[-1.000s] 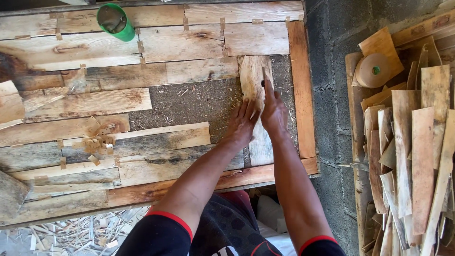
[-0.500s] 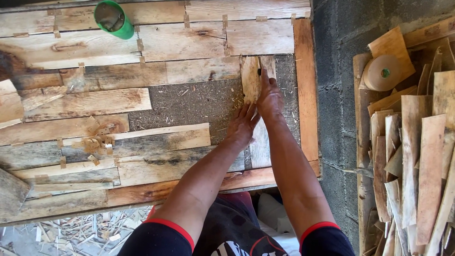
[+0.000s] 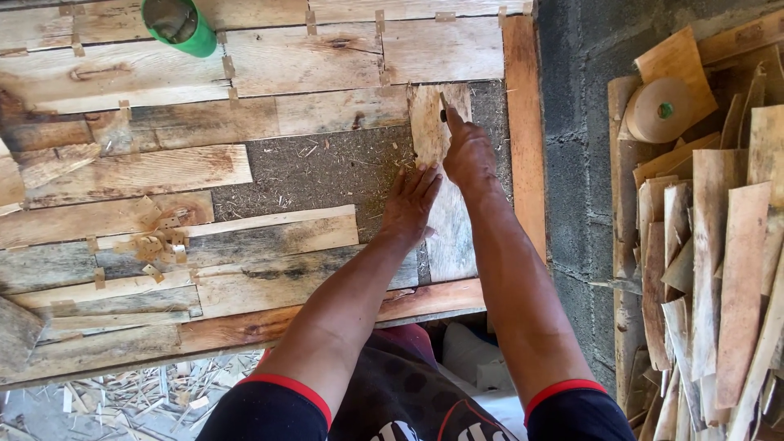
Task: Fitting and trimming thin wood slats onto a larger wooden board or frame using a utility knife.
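A pale veneer strip (image 3: pixel 451 237) lies upright across the bare particle board (image 3: pixel 327 167), near the right side of the wooden panel. My left hand (image 3: pixel 411 204) rests flat on the strip's left edge, fingers spread and pointing away from me. My right hand (image 3: pixel 467 155) presses on the strip's upper part, its fingertips beside a dark split (image 3: pixel 442 104) in the wood. Neither hand holds anything.
Taped veneer pieces (image 3: pixel 245 237) cover most of the panel, which has an orange wooden rail (image 3: pixel 527 131) along its right edge. A green cup (image 3: pixel 178 24) stands at the top. Right of a block wall (image 3: pixel 572 163) is a heap of veneer offcuts (image 3: pixel 719 269) with a brown tape roll (image 3: pixel 657 110).
My right hand has slid farther up the strip, away from me. My left hand has stayed almost in place on the strip's left edge.
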